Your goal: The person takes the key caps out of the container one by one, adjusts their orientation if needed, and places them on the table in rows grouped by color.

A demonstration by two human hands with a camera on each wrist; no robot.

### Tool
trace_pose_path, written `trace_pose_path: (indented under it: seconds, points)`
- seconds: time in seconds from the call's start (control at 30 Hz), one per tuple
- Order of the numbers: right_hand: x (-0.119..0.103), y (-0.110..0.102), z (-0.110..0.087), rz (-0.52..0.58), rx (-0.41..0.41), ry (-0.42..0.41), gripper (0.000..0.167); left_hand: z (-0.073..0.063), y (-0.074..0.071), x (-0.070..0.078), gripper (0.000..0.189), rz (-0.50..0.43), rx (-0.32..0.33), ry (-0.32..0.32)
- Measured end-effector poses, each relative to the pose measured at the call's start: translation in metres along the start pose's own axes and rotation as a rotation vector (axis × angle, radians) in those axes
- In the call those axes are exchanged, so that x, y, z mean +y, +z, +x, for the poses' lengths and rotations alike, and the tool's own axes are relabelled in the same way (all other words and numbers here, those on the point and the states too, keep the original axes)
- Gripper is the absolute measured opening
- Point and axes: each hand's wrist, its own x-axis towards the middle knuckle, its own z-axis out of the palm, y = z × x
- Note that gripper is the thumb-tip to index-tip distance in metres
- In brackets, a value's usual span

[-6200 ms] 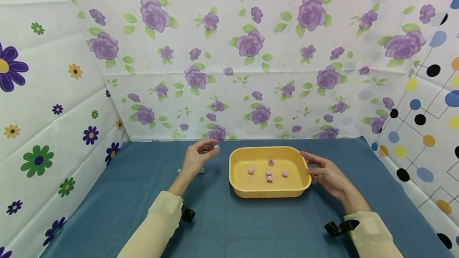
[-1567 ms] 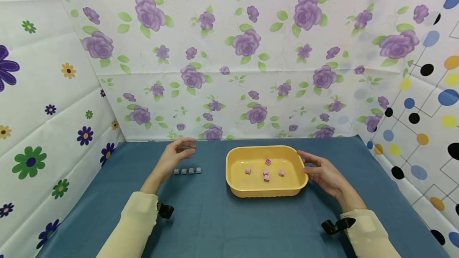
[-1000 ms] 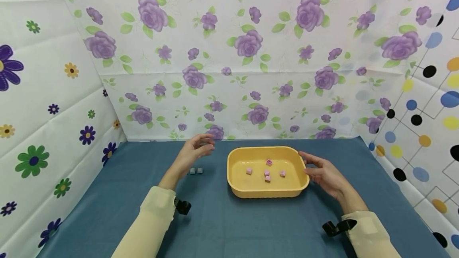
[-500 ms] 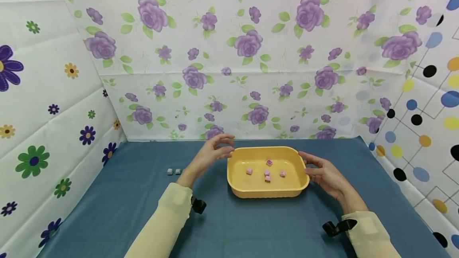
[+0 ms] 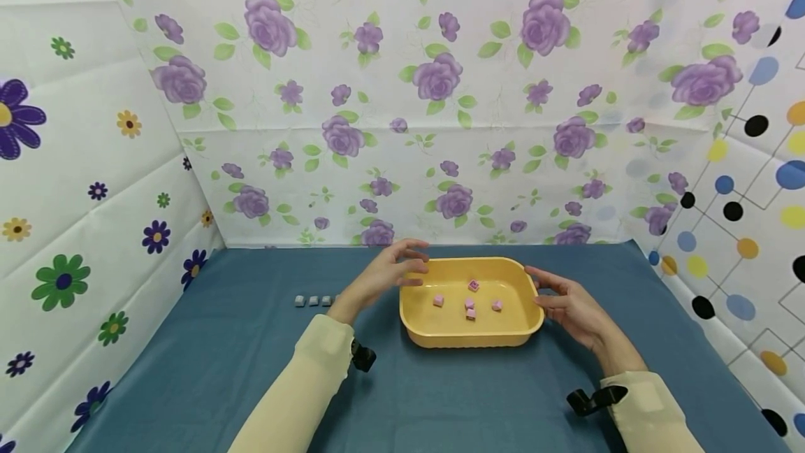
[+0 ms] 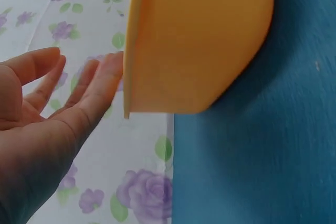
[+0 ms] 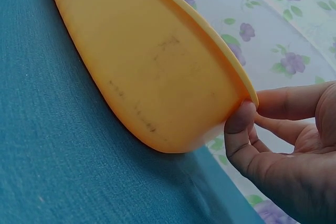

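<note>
Currently, right of centre in the head view, a glossy yellow tray with rounded corners holds five pink cubes; grey cubes line up farther left. The left hand, fingers loosely spread, overlaps the tray's rim. In the left wrist view, smooth yellow wall fills the upper middle. In the right wrist view, dark scuffs mark the tray; the right hand pinches its rim at right.

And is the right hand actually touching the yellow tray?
Touching. The right wrist view shows the right hand pinching the yellow tray at its rim, with the thumb against the outer side.
</note>
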Motion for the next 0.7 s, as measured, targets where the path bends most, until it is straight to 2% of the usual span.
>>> trace_pose_path:
  seconds: [0.2, 0.43, 0.7]
  points:
    - [0.000, 0.000, 0.000, -0.011, 0.004, -0.005, 0.073, 0.006, 0.009, 0.003, 0.044, 0.048, -0.038, -0.052]
    - [0.000, 0.000, -0.001, -0.012, 0.006, 0.000, 0.073, 0.012, 0.021, -0.001, 0.042, 0.104, -0.135, -0.086]
    - [0.000, 0.000, -0.001, -0.014, 0.002, -0.004, 0.072, 0.018, 0.032, -0.008, 0.049, 0.223, -0.150, -0.105]
